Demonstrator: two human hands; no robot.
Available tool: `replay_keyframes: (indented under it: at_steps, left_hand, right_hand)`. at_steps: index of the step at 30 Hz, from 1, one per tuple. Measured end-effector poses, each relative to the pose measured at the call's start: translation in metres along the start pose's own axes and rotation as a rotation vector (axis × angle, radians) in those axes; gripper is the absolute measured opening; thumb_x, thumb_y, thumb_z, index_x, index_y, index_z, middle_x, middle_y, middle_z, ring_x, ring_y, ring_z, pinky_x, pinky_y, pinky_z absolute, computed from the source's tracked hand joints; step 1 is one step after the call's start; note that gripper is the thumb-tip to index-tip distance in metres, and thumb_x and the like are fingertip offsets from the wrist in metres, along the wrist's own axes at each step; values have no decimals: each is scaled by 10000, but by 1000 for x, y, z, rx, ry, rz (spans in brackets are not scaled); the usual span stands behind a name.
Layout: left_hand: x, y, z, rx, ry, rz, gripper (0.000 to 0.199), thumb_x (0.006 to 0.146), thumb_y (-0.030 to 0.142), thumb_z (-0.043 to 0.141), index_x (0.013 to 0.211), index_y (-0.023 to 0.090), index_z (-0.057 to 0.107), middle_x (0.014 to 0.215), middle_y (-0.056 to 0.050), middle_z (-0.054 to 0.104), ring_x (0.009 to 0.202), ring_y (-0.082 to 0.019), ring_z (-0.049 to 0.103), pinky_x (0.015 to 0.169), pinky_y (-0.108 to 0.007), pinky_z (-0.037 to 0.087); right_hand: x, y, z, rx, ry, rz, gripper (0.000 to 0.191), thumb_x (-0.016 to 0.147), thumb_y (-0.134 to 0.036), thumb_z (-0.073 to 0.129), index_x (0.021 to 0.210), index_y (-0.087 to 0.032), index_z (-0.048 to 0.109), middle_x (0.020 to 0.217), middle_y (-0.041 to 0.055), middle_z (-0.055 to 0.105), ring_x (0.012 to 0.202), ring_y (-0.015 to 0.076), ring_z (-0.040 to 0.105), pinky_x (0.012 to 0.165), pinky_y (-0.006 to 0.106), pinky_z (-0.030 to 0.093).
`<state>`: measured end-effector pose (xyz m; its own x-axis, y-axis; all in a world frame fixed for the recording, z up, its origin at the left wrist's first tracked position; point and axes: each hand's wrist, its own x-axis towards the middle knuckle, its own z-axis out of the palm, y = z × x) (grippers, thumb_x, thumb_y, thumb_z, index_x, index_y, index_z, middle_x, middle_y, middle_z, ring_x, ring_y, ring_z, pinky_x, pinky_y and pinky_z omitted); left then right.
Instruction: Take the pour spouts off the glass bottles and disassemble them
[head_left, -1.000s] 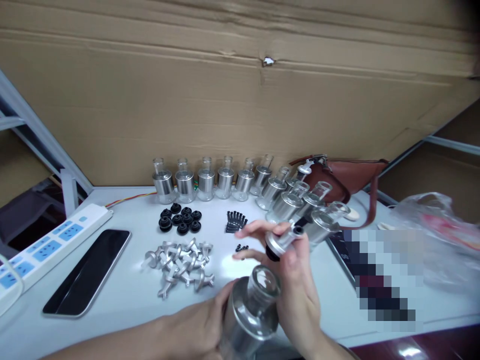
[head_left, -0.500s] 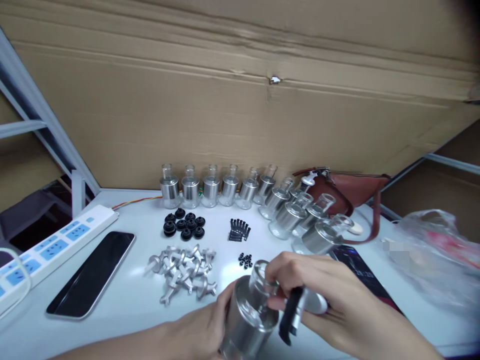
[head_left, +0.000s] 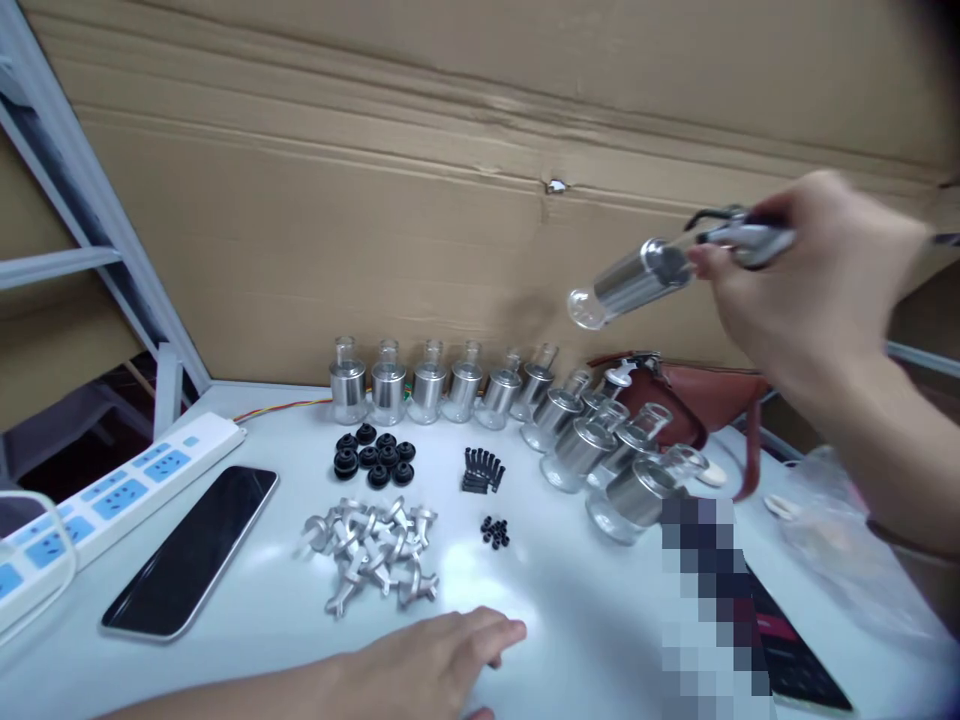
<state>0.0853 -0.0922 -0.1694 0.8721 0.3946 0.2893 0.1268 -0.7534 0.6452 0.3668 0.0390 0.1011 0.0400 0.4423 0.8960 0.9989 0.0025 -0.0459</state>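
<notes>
My right hand (head_left: 817,270) is raised at the upper right, closed around the neck end of a glass bottle (head_left: 637,282) with a steel sleeve. The bottle is tilted, its clear base pointing down and left. A silver and black top piece (head_left: 742,240) shows at the neck, partly covered by my fingers. My left hand (head_left: 450,650) hovers low over the table at the front, fingers stretched out and holding nothing. Beyond it lie a heap of silver metal fittings (head_left: 379,550) and a cluster of small black parts (head_left: 495,532).
Several steel-sleeved bottles (head_left: 427,385) line the back of the table. Black round caps (head_left: 375,455) and black pins (head_left: 484,470) lie in groups. A power strip (head_left: 112,500) and a phone (head_left: 195,550) are on the left. At right are a brown bag (head_left: 705,400) and a plastic bag (head_left: 855,550).
My right hand has lifted the bottle from the front of the table up and to the right, tilting it. My left hand has let go of the bottle.
</notes>
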Motion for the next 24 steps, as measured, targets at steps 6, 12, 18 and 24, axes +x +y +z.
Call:
replay_keyframes:
  at_steps: [6,12,18,24]
  left_hand:
    - [3,0,0,189,-42,33,733,898,248,593,1392,212,51,1213,-164,575,1050,-285,623,948,-404,510]
    - [7,-3,3,247,-56,62,565,933,313,564,1364,168,227,1121,-130,645,961,-238,642,888,-337,507]
    - [9,-3,3,302,-65,64,485,950,366,530,1325,180,286,1120,-103,667,936,-224,653,852,-308,481]
    - [11,-1,1,296,-91,53,496,924,356,570,1314,183,317,1116,-112,670,912,-229,659,835,-305,473]
  right_hand:
    - [15,7,59,-161,-350,-123,219,837,-178,631,1045,-112,610,1044,173,698,942,257,641,759,302,430]
    - [0,16,96,-205,-556,-165,238,844,-192,583,1068,-122,618,1021,191,709,890,275,644,679,296,406]
    - [-12,16,124,-291,-743,-166,331,820,-230,603,1136,-135,639,982,178,716,895,309,666,643,303,428]
    - [-20,12,139,-311,-865,-197,365,802,-325,652,1142,-198,682,1040,166,712,937,310,670,681,329,452]
